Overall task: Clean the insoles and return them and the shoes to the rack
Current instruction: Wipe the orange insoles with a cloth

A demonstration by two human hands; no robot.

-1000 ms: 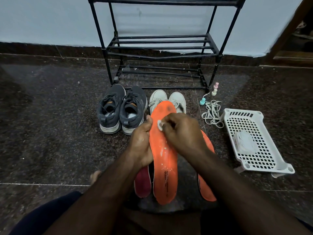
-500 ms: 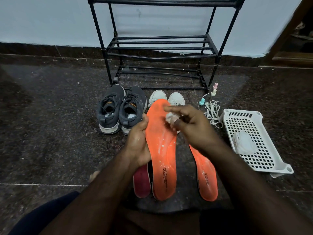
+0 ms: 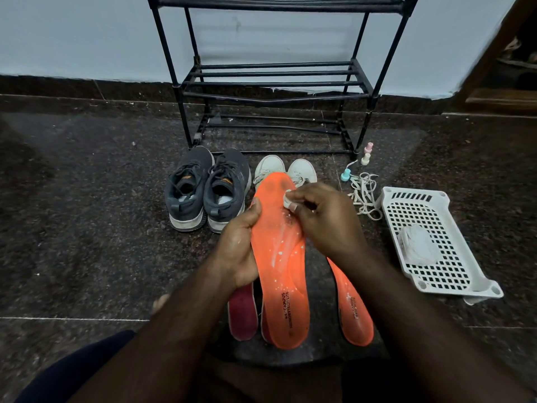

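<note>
Altogether four shoes, three insoles.

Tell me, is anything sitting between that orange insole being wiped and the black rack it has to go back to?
Yes. The white shoes and the grey shoes stand on the floor between the held orange insole and the rack. The rack's visible shelves hold nothing, so only the shoes lie along the way.

Home entryway: black shoe rack vs. painted wall, granite floor (sneakers alongside).
</note>
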